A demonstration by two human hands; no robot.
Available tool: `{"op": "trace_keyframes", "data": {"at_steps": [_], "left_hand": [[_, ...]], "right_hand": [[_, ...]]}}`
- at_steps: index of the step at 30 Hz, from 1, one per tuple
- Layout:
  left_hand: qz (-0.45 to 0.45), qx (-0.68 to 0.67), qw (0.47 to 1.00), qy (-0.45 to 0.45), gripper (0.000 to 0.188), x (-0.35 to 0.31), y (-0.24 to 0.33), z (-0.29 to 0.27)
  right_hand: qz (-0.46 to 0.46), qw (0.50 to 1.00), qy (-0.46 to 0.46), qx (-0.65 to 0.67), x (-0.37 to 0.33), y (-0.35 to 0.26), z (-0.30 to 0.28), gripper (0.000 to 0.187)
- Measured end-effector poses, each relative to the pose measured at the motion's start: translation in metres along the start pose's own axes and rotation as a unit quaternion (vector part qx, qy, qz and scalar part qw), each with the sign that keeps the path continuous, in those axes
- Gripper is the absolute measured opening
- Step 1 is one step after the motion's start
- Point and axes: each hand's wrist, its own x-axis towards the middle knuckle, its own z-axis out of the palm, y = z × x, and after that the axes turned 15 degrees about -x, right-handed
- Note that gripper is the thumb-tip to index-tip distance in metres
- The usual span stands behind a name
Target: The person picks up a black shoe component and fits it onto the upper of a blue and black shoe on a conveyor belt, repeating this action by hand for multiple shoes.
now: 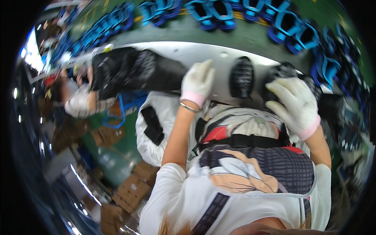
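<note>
My left hand (197, 81), in a white glove with a pink cuff, is at the near side of a metal bench (203, 51). Its fingers stretch forward with nothing visible in them, beside the end of a long pile of glossy black pieces (129, 72), whose exact kind I cannot tell. My right hand (295, 103), gloved alike, hovers over or touches black treaded pieces (284, 71) with its fingers apart; the palm is hidden. Between the hands, a black shoe sole (241, 77) lies on the metal with its tread showing.
Rows of blue, open-topped frames (213, 13) stand on the green floor beyond the bench. At left a person in a checked top (84, 105) works by the bench. Cardboard boxes (133, 190) lie on the floor at lower left, near a blue stool (114, 121).
</note>
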Motion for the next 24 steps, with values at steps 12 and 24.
{"op": "trace_keyframes", "data": {"at_steps": [12, 24], "left_hand": [[-0.048, 0.164, 0.947, 0.271, 0.017, -0.049, -0.008, -0.202], [-0.028, 0.137, 0.965, -0.223, 0.034, 0.011, -0.041, -0.284]], "right_hand": [[-0.192, 0.975, -0.048, 0.096, 0.131, -0.08, 0.055, 0.016], [-0.238, 0.954, -0.145, 0.106, 0.178, -0.122, 0.086, 0.023]]}}
